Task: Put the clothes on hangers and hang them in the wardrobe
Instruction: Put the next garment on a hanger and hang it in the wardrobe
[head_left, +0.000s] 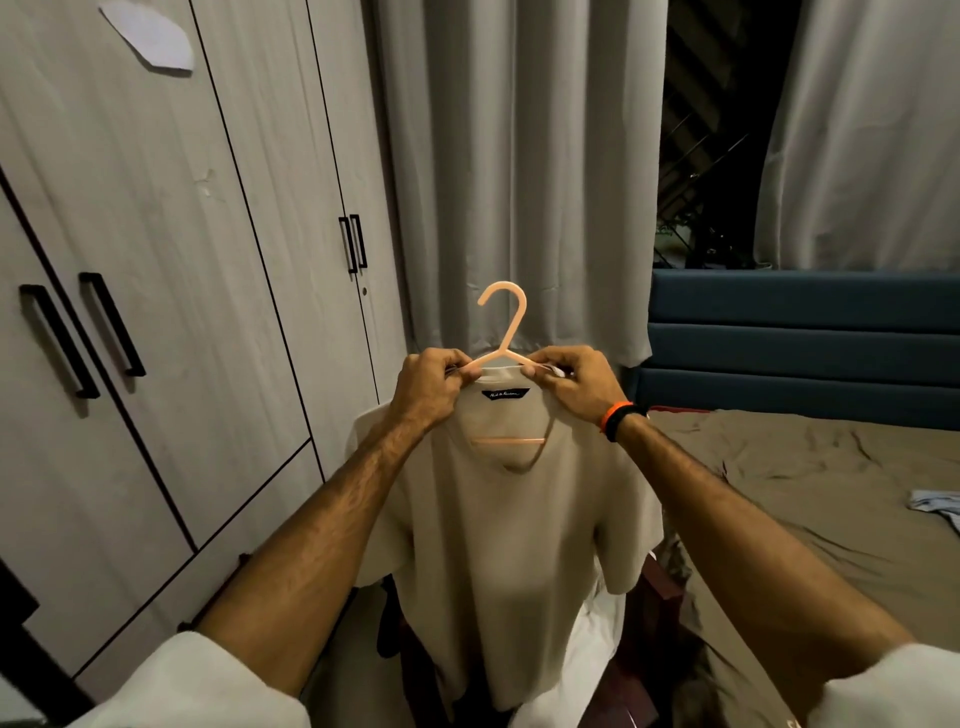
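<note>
A beige T-shirt (511, 551) hangs in front of me on a peach plastic hanger (506, 322), whose hook points up and whose lower bar shows through the neck opening. My left hand (428, 387) pinches the collar and the hanger's left shoulder. My right hand (563, 382) pinches the collar at the hanger's right shoulder. The wardrobe (171, 270) stands at the left with all its doors closed.
Grey curtains (514, 171) hang behind the shirt. A bed (810, 467) with a brown sheet and a blue headboard (800, 338) is at the right, with a light blue garment (935, 506) lying on it. Dark clothes and a white item (587, 654) lie below the shirt.
</note>
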